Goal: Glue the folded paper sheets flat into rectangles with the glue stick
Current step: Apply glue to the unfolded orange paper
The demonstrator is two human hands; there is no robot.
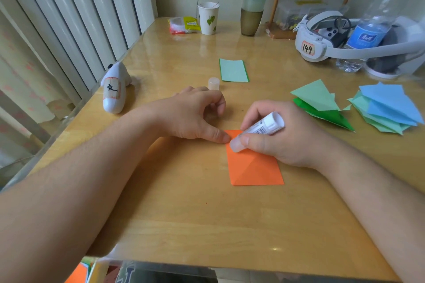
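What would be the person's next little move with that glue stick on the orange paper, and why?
Probably draw the glue stick along the far edge of the orange paper. The right hand grips it with the tip down on the paper's far left corner, and the left hand pins that corner with its thumb, so a stroke looks ready. The cap is already off.

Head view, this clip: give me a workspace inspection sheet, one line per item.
Surface: glossy wooden table.
Job's things: orange folded paper rectangle lies flat; white glue stick tip on it; clear glue cap apart; pale green glued rectangle; green and blue folded sheets at right.
Clutter: paper cup, plastic water bottle, white headset.
Grippers: left hand pins the paper; right hand grips the stick.
Cables: nothing seen.
Surroundings: white radiator at left.
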